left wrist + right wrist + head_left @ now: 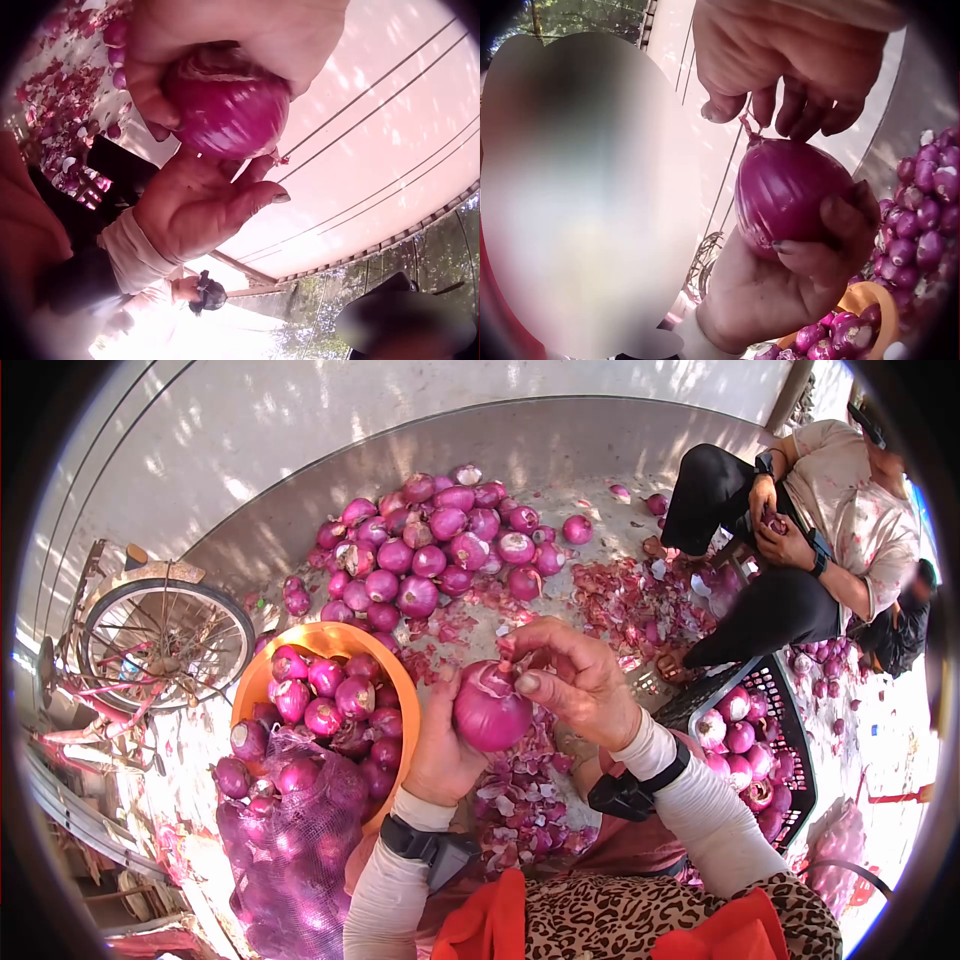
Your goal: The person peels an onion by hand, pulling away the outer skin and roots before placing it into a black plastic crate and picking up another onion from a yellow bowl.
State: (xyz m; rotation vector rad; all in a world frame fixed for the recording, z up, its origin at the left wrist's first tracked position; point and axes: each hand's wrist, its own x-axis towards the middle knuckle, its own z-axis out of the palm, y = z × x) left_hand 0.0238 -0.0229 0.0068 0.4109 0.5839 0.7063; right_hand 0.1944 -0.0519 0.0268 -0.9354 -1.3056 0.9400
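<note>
A large purple onion (493,707) is gripped in my left hand (443,750), its dry stem pointing up. In the right wrist view, the left fingers (810,259) curl round the onion (791,191) from below. My right hand (585,685) is at the stem end, fingers bent. The right wrist view has the stem (750,127) between the thumb and forefinger of the right hand (795,67), with a gap beside the thumb. From the left wrist, the right thumb (251,202) stands apart from its forefinger, beside the onion (229,105).
Onions (430,560) are heaped by the wall. An orange tub (408,705) of onions and a purple net bag (290,860) are at left, near a bicycle (165,640). A black crate (800,760) and a seated person (840,520) are at right; peelings (520,800) litter the ground.
</note>
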